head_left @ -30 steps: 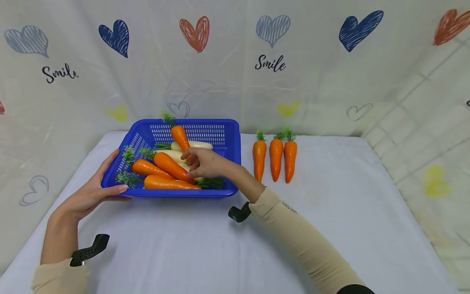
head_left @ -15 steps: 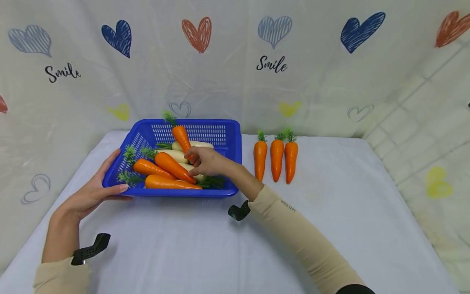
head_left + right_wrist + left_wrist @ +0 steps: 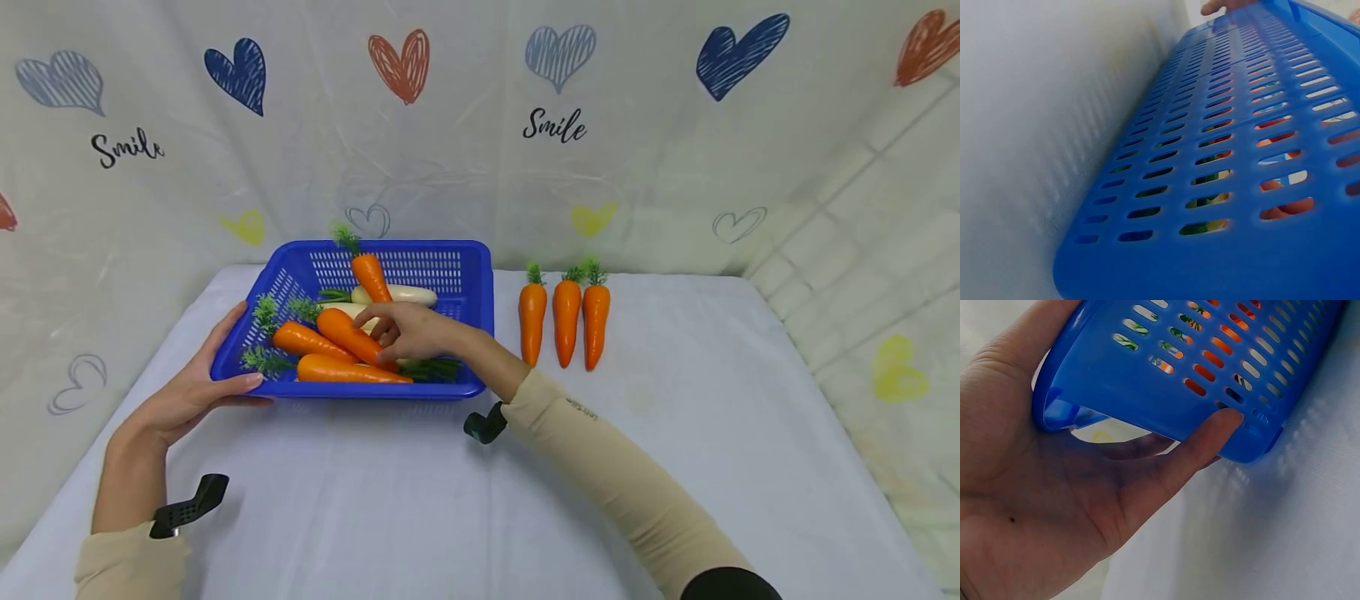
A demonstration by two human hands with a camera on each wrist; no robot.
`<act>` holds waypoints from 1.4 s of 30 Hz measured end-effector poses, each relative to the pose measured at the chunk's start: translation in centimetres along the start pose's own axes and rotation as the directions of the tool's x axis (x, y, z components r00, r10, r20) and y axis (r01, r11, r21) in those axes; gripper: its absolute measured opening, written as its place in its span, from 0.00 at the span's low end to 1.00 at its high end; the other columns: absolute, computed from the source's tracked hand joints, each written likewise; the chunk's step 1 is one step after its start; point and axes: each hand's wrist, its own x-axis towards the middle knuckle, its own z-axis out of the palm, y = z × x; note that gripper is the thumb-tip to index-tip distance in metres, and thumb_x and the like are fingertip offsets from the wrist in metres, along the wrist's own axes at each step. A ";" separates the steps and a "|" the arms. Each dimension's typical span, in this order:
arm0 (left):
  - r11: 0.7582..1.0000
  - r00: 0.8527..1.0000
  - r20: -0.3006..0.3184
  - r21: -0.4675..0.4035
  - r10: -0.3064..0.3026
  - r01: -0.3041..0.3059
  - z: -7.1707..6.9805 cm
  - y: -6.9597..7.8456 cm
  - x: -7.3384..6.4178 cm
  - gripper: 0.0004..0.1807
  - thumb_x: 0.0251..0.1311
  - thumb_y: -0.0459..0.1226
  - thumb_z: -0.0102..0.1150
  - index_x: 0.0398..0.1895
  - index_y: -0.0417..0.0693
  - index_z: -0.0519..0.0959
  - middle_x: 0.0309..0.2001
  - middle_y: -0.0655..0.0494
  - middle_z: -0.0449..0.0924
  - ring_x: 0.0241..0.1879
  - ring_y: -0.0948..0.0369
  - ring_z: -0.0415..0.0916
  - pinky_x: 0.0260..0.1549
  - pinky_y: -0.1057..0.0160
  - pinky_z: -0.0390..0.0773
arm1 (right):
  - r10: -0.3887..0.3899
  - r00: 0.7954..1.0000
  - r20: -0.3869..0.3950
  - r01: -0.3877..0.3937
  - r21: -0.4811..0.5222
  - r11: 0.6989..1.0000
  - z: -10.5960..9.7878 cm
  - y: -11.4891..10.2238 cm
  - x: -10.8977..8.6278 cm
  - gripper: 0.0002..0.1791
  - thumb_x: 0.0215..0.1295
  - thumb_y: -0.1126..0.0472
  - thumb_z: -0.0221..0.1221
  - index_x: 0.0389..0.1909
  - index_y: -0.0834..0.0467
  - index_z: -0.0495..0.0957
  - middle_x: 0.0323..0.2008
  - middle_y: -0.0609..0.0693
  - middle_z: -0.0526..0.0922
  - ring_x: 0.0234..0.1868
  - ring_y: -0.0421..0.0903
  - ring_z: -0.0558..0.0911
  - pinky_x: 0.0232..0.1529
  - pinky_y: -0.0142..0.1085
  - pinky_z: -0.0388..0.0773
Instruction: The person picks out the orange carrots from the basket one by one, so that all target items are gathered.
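Note:
A blue slotted plastic basket (image 3: pixel 476 317) stands at the back left of the table. My left hand (image 3: pixel 180 396) grips its front left corner, thumb at the front rim; the left wrist view shows this thumb (image 3: pixel 1210 440) against the slotted wall. Orange carrots (image 3: pixel 352 369) with feathery green tops lie inside over white radishes (image 3: pixel 408 294). My right hand (image 3: pixel 416 329) reaches in from the right, thumb and forefinger spread over the middle carrot (image 3: pixel 341 325). Another carrot (image 3: pixel 369 275) leans on the back wall, its tip by my knuckles. In the right wrist view the basket wall (image 3: pixel 1210 250) hides most of my right hand.
Right of the basket, three carrots (image 3: pixel 567 321) lie side by side on the white tablecloth (image 3: pixel 675 417). A white curtain (image 3: pixel 465 167) printed with hearts hangs behind the table. Black wrist cameras (image 3: pixel 191 504) sit on both forearms.
My right hand has shifted slightly left, its fingers spreading away from the tip of the leaning carrot and over the middle one. My left hand keeps its hold on the basket.

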 end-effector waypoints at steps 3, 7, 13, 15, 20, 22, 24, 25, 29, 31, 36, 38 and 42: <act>1.000 1.000 -0.002 -0.002 0.003 -0.003 0.0 -0.1 0.0 0.55 0.73 0.38 0.58 0.80 0.90 0.29 0.81 0.36 0.33 0.54 0.63 0.76 0.48 0.50 0.90 | -0.007 1.000 0.027 0.007 -0.024 1.000 0.1 -0.1 0.3 0.29 0.71 0.66 0.63 0.71 0.51 0.73 0.58 0.57 0.83 0.49 0.48 0.83 0.49 0.30 0.84; 1.000 1.000 -0.006 -0.006 0.002 -0.002 0.0 -0.1 -0.1 0.55 0.73 0.38 0.58 0.80 0.91 0.30 0.81 0.35 0.32 0.53 0.64 0.77 0.48 0.50 0.90 | -0.002 0.999 0.048 0.006 -0.089 0.996 0.4 -0.2 0.6 0.26 0.73 0.64 0.62 0.70 0.46 0.76 0.53 0.53 0.85 0.47 0.46 0.82 0.48 0.28 0.84; 1.000 1.000 -0.002 -0.021 0.003 -0.003 -0.1 -0.2 -0.3 0.55 0.73 0.37 0.58 0.79 0.92 0.31 0.81 0.37 0.33 0.53 0.65 0.78 0.48 0.51 0.90 | -0.005 0.998 0.070 0.014 -0.121 0.993 0.3 -0.2 0.6 0.25 0.74 0.62 0.62 0.69 0.44 0.77 0.42 0.50 0.83 0.42 0.45 0.81 0.43 0.27 0.81; 1.000 1.000 0.000 -0.028 0.003 -0.003 -0.2 -0.3 -0.2 0.55 0.73 0.37 0.58 0.79 0.92 0.31 0.81 0.37 0.33 0.53 0.64 0.78 0.49 0.51 0.90 | -0.016 0.997 0.081 0.024 -0.104 0.994 0.2 -0.1 0.5 0.25 0.74 0.63 0.61 0.69 0.45 0.77 0.40 0.51 0.81 0.39 0.45 0.79 0.39 0.27 0.79; 0.999 1.000 0.007 -0.041 -0.012 0.012 -0.2 -0.4 0.1 0.54 0.73 0.37 0.58 0.79 0.93 0.32 0.82 0.37 0.31 0.55 0.65 0.76 0.51 0.54 0.89 | -0.010 0.993 0.119 0.015 -0.038 0.999 -0.2 0.3 -0.3 0.26 0.74 0.65 0.58 0.70 0.47 0.76 0.45 0.54 0.83 0.38 0.46 0.80 0.38 0.29 0.78; 0.999 1.000 0.008 -0.050 -0.018 0.018 -0.2 -0.4 0.2 0.54 0.73 0.37 0.58 0.79 0.93 0.32 0.83 0.37 0.30 0.57 0.64 0.74 0.51 0.56 0.89 | -0.001 0.991 0.136 0.001 -0.001 1.000 -0.4 0.4 -0.5 0.27 0.74 0.66 0.57 0.71 0.47 0.75 0.50 0.55 0.83 0.38 0.48 0.81 0.40 0.31 0.82; 0.998 1.000 0.008 -0.062 -0.020 0.020 -0.2 -0.4 0.3 0.54 0.74 0.37 0.58 0.79 0.93 0.32 0.83 0.37 0.30 0.58 0.63 0.73 0.51 0.57 0.89 | 0.007 0.988 0.153 -0.014 0.044 0.999 -0.5 0.5 -0.8 0.27 0.75 0.67 0.55 0.72 0.47 0.74 0.52 0.57 0.83 0.39 0.49 0.83 0.42 0.34 0.86; 0.997 1.000 0.008 -0.068 -0.020 0.021 -0.2 -0.4 0.3 0.54 0.74 0.37 0.58 0.79 0.93 0.32 0.82 0.38 0.30 0.58 0.62 0.72 0.51 0.57 0.89 | 0.010 0.987 0.160 -0.020 0.065 0.998 -0.5 0.6 -0.8 0.28 0.75 0.67 0.55 0.72 0.47 0.74 0.52 0.58 0.82 0.39 0.49 0.84 0.43 0.37 0.88; 0.996 1.000 0.016 -0.087 -0.014 0.016 -0.3 -0.5 0.3 0.54 0.74 0.36 0.57 0.80 0.92 0.32 0.82 0.38 0.31 0.58 0.62 0.72 0.51 0.56 0.89 | 0.009 0.987 0.160 -0.027 0.112 0.993 -0.7 0.6 -1.1 0.28 0.75 0.68 0.54 0.73 0.49 0.73 0.50 0.60 0.80 0.39 0.50 0.84 0.45 0.41 0.90; 0.995 1.000 0.021 -0.099 -0.009 0.011 -0.4 -0.5 0.4 0.54 0.74 0.35 0.57 0.80 0.92 0.32 0.81 0.38 0.31 0.57 0.62 0.73 0.51 0.57 0.89 | 0.011 0.991 0.134 -0.027 0.117 0.993 -0.8 0.6 -1.3 0.28 0.75 0.68 0.55 0.73 0.49 0.73 0.50 0.60 0.79 0.39 0.51 0.84 0.45 0.42 0.90; 0.992 1.000 0.020 -0.125 -0.008 0.010 -0.5 -0.6 0.3 0.54 0.74 0.34 0.57 0.80 0.92 0.33 0.81 0.39 0.30 0.54 0.65 0.76 0.49 0.59 0.89 | 0.006 0.998 0.066 -0.013 0.108 0.994 -1.1 0.6 -1.6 0.28 0.75 0.67 0.56 0.74 0.50 0.72 0.57 0.59 0.77 0.40 0.51 0.85 0.44 0.41 0.90; 0.992 1.000 0.021 -0.124 -0.011 0.014 -0.5 -0.6 0.3 0.54 0.74 0.34 0.57 0.80 0.92 0.33 0.81 0.39 0.30 0.54 0.65 0.76 0.50 0.59 0.89 | -0.002 0.999 0.049 -0.002 0.098 0.995 -1.1 0.6 -1.8 0.28 0.76 0.67 0.56 0.74 0.50 0.71 0.59 0.59 0.77 0.42 0.51 0.84 0.45 0.41 0.90; 0.993 1.000 0.019 -0.117 -0.007 0.009 -0.4 -0.6 0.3 0.54 0.74 0.34 0.57 0.80 0.92 0.33 0.81 0.38 0.31 0.54 0.65 0.77 0.50 0.58 0.89 | -0.009 1.000 -0.005 0.010 0.106 0.994 -1.3 0.5 -2.2 0.28 0.76 0.67 0.57 0.74 0.49 0.72 0.63 0.58 0.76 0.47 0.51 0.85 0.46 0.42 0.90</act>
